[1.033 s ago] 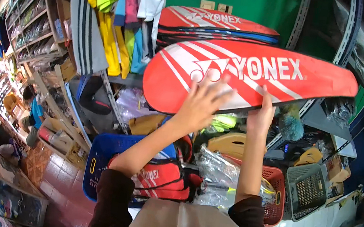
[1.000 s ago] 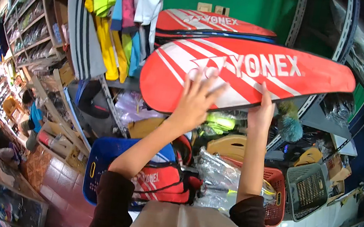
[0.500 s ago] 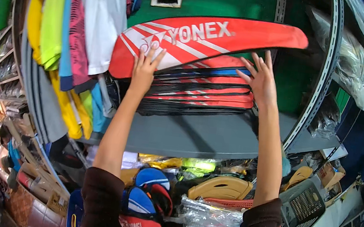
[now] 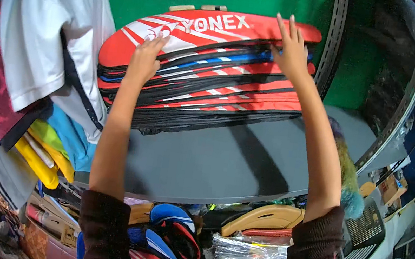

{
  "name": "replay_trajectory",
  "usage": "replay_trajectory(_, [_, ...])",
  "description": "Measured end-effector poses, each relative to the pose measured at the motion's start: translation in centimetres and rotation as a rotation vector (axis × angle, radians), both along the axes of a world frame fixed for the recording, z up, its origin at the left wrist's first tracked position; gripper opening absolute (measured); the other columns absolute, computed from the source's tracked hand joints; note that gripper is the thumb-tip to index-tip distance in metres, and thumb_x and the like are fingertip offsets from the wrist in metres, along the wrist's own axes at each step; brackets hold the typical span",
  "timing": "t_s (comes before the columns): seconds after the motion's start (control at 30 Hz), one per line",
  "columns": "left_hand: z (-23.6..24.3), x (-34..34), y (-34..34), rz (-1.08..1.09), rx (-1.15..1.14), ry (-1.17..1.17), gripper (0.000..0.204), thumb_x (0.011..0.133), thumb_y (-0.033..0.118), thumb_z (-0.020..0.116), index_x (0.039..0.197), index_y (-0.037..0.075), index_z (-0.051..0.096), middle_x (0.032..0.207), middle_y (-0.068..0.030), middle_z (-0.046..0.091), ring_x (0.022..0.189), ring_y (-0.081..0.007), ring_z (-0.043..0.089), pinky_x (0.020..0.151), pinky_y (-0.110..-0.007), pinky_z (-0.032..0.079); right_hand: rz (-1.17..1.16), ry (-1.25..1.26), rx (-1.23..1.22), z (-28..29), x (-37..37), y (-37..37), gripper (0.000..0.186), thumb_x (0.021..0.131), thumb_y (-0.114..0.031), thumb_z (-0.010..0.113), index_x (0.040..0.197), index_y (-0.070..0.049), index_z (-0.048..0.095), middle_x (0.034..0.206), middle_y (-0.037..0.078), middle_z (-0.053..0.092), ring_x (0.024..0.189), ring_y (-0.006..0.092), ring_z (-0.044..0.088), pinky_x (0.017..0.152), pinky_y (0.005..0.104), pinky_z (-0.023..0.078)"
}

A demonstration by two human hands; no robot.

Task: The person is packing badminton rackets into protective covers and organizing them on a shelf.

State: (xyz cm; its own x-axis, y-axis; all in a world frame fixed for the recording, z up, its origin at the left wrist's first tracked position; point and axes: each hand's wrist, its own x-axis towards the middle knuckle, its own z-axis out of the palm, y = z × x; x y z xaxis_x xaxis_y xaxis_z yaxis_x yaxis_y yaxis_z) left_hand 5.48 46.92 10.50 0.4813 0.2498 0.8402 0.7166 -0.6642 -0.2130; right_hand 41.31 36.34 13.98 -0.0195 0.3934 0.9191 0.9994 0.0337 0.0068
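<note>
A pile of red racket bags (image 4: 215, 70) with white stripes and black edging lies on a grey shelf (image 4: 199, 154); one blue band shows among them. The top bag (image 4: 124, 48) rests flush on the others, its pale lettering facing up. My left hand (image 4: 144, 62) touches the front edge of the pile near its left end, fingers lying on the top bag. Toward the right end, my right hand (image 4: 292, 51) has its fingers stretched over the top bag, thumb apart. Neither hand is closed around a bag.
Shirts (image 4: 49, 19) hang at the left, close to the pile. A slotted metal post (image 4: 332, 38) stands behind its right end. Under the shelf are blue-and-red bags (image 4: 173, 230), clear plastic packets (image 4: 248, 255) and a tan curved piece (image 4: 263, 221). A grey crate (image 4: 365, 229) sits at the lower right.
The top bag, raised and tilted above the pile before, now lies down on it. Both hands have come down with it, and my view has moved closer to the shelf.
</note>
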Motion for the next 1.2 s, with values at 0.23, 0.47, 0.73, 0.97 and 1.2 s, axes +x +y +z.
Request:
replay_trajectory(0.23, [0.2, -1.9, -0.4, 0.04, -0.099, -0.079, 0.06, 0.059, -0.001, 0.052, 0.119, 0.004, 0.054, 0.122, -0.0183, 0.053, 0.116, -0.0329, 0.049, 0.1, -0.038, 0.037, -0.253, 0.078, -0.232, 0.2, 1.8, 6.4, 0.057, 0.08, -0.017, 0.055, 0.133, -0.03, 0.038, 0.147, 0.004, 0.025, 0.133, 0.0378, 0.023, 0.092, 0.0776, 0.017])
replay_trajectory(0.47, [0.0, 0.0, -1.4, 0.213, -0.103, -0.19, 0.054, 0.062, 0.006, 0.058, 0.115, 0.016, 0.059, 0.119, -0.0062, 0.058, 0.108, -0.0258, 0.056, 0.087, -0.037, 0.047, -0.33, 0.089, -0.37, 1.8, 3.4, 6.9, 0.047, 0.082, -0.021, 0.05, 0.128, -0.03, 0.047, 0.139, 0.002, 0.04, 0.131, 0.0309, 0.032, 0.093, 0.0788, 0.008])
replay_trajectory(0.73, [-0.2, -1.1, -0.4, 0.098, -0.118, -0.188, 0.044, 0.062, 0.015, 0.066, 0.107, 0.014, 0.064, 0.106, -0.0088, 0.064, 0.088, -0.0267, 0.063, 0.075, -0.039, 0.051, 0.021, 0.039, -0.683, 4.6, 8.7, 11.4, 0.043, 0.075, -0.007, 0.045, 0.116, -0.001, 0.056, 0.112, 0.024, 0.058, 0.105, 0.0337, 0.056, 0.093, 0.0387, 0.042])
replay_trajectory(0.97, [1.0, -2.9, -1.3, 0.041, -0.209, -0.157, 0.048, 0.063, 0.039, 0.072, 0.1, 0.01, 0.067, 0.092, -0.0099, 0.067, 0.086, -0.028, 0.063, 0.075, -0.04, 0.049, -0.298, -0.317, -0.628, 5.6, 11.7, 16.2, 0.022, 0.082, -0.013, 0.047, 0.092, -0.005, 0.065, 0.089, 0.012, 0.065, 0.087, 0.0272, 0.062, 0.071, 0.0348, 0.049])
replay_trajectory(1.2, [1.4, -3.9, -2.1, 0.236, -0.245, -0.162, 0.081, 0.05, 0.067, 0.072, 0.102, 0.005, 0.066, 0.098, -0.0156, 0.065, 0.096, -0.0312, 0.061, 0.087, -0.041, 0.045, -0.264, 0.119, -0.492, 1.6, 5.8, 12.0, 0.054, 0.079, -0.034, 0.048, 0.124, -0.004, 0.051, 0.121, 0.02, 0.055, 0.116, 0.0367, 0.049, 0.096, 0.0449, 0.037])
